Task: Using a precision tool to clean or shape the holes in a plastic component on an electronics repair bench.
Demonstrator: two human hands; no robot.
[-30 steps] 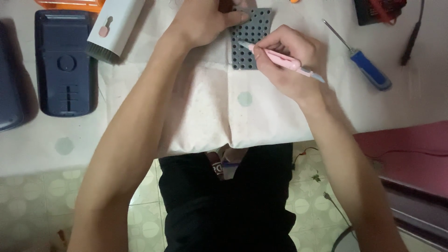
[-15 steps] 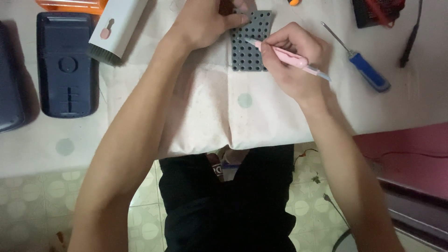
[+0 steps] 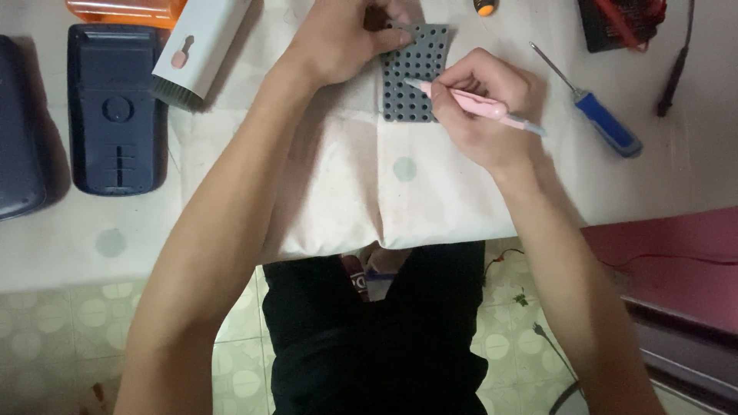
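Note:
A grey rubber pad full of round holes (image 3: 411,81) lies on a white cloth (image 3: 338,184) at the top middle of the table. My left hand (image 3: 342,42) pins the pad's upper left corner with its fingertips. My right hand (image 3: 484,107) grips a slim pink tool (image 3: 480,107) like a pen, with its pale tip resting on the pad's middle.
A blue-handled screwdriver (image 3: 596,115) lies to the right. At the left are a dark blue calculator-like case (image 3: 115,107), a second dark case (image 3: 19,131), a white box (image 3: 200,50) and an orange box (image 3: 127,9). A red-and-black item (image 3: 623,19) sits top right.
The right hand and the pink tool have shifted slightly over the pad. The left hand stays on the pad's corner.

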